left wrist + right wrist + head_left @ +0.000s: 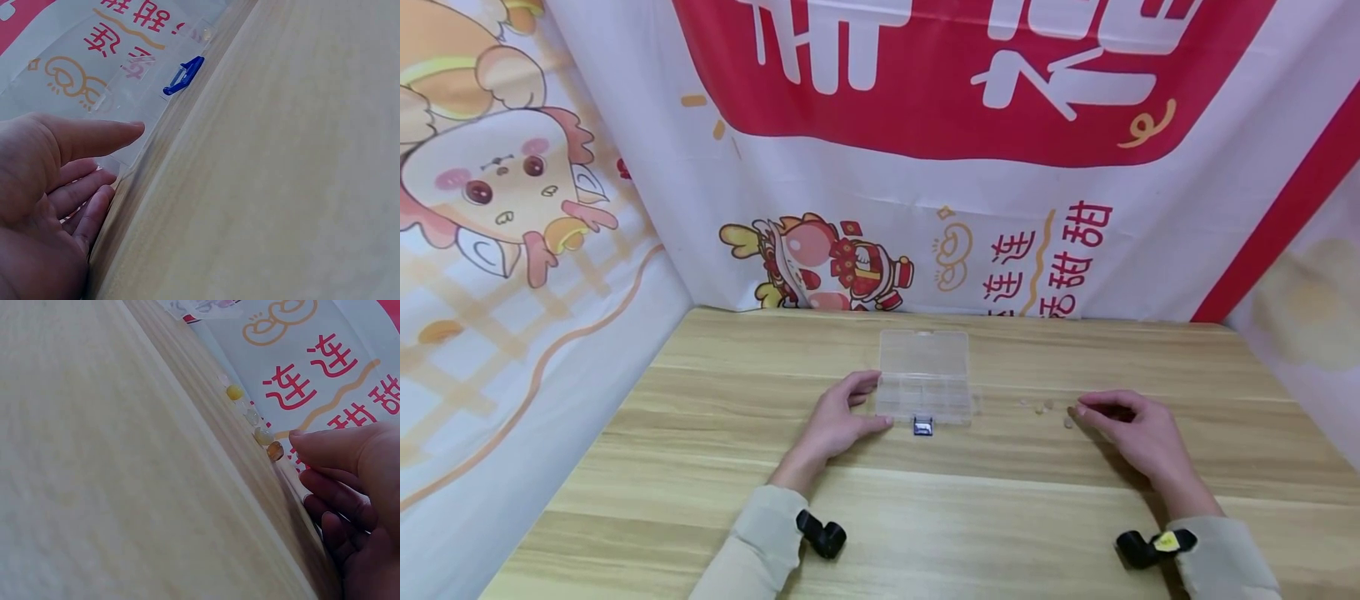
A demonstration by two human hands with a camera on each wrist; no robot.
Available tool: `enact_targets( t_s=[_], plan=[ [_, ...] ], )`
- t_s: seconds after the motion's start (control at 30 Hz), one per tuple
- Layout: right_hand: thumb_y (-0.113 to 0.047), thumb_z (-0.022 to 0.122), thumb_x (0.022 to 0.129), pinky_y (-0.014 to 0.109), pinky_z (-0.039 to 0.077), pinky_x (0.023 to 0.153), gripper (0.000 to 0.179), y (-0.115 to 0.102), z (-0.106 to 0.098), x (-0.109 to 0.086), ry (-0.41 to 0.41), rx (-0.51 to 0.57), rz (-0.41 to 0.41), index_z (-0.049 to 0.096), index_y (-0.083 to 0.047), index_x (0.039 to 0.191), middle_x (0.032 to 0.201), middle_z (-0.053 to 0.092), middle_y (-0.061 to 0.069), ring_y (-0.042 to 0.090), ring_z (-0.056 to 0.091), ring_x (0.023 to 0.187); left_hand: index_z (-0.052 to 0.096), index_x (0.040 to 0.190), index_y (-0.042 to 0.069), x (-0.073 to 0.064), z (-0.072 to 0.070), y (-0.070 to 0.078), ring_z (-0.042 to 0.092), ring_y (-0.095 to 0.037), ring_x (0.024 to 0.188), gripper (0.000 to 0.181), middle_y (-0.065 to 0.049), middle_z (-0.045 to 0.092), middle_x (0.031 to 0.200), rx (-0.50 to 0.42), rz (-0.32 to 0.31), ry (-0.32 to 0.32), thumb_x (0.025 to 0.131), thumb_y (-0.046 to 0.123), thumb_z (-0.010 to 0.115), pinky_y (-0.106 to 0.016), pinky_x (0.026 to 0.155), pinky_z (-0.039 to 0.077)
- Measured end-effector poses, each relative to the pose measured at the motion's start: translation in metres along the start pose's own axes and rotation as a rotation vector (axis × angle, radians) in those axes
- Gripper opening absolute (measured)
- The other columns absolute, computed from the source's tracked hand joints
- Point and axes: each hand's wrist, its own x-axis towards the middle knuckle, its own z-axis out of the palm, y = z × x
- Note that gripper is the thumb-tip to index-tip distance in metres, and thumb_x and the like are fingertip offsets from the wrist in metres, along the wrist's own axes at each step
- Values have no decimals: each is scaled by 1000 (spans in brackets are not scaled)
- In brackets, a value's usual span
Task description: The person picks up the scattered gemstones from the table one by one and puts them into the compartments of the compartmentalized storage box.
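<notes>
Head: clear box [923, 398] mid-table, lid [923, 353] raised at the back; see-through walls, dividers faint, contents hard to make out. Stones [1040, 409] right of box, tiny and blurred. Left hand [837, 423] at box's left end, thumb at front corner, index at back corner, spread wide, touching. Right hand [1138, 429] at the far end of the stones, thumb and index tips close together, brown stone [1072, 412] right at them; pinched or only touched, can't tell. Blue latch [923, 427] on box front. Table [970, 517] wood, printed cloth [850, 183] behind. Black camera on each sleeve.

Left wrist: hand cut off at left edge, box partly behind thumb, most fingertips tucked low. Thumb straight along box, clear gap to the fingers. Blue latch beyond thumb tip.

Right wrist: hand cut off at right, box just a sliver up top. Yellow, clear, pale stones in a row, brown one nearest the thumb; contact unclear. Cloth fills the background.
</notes>
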Motion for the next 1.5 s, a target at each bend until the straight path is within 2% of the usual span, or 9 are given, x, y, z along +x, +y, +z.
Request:
enact_targets(
  t_s=[0.1,0.2,0.4,0.8,1.2,1.5],
  plan=[
    [-52,76,98,29,47,93,50,2,1,1,-13,-5,-4,76,-14,131,137,73,16,26,62,124,62,150,20,0,0,0,59,-34,140,74,-8,66,149,3,1,-1,83,15,93,-53,125,44],
    [-52,76,98,36,47,96,49,2,1,1,-14,-18,-26,77,-14,130,138,72,17,33,61,130,62,150,20,0,0,0,59,-34,140,74,-8,66,149,3,1,-1,83,15,93,-54,124,45],
    [-49,76,99,39,47,94,41,2,3,2,-2,-63,-72,81,-16,123,130,72,15,33,62,123,62,150,21,-1,-1,1,58,-34,140,73,-8,65,150,3,-2,2,84,15,92,-53,125,45],
    [-37,81,98,33,47,85,28,3,7,3,46,-110,-125,84,-14,115,119,73,13,30,64,112,62,151,21,0,0,2,58,-34,141,73,-8,65,149,3,-10,-3,84,14,92,-52,125,44],
    [-36,80,99,33,47,83,32,1,9,2,35,-114,-101,83,-11,119,119,70,14,30,63,111,62,150,20,0,-1,1,58,-33,140,73,-8,65,149,-8,-3,-2,84,13,92,-52,125,45],
    [-35,80,98,32,46,82,30,-1,9,0,37,-114,-100,83,-11,116,119,70,14,29,63,109,63,149,22,1,0,-3,59,-33,140,73,-7,66,148,-5,-7,-4,84,16,93,-53,124,45]
  ],
)
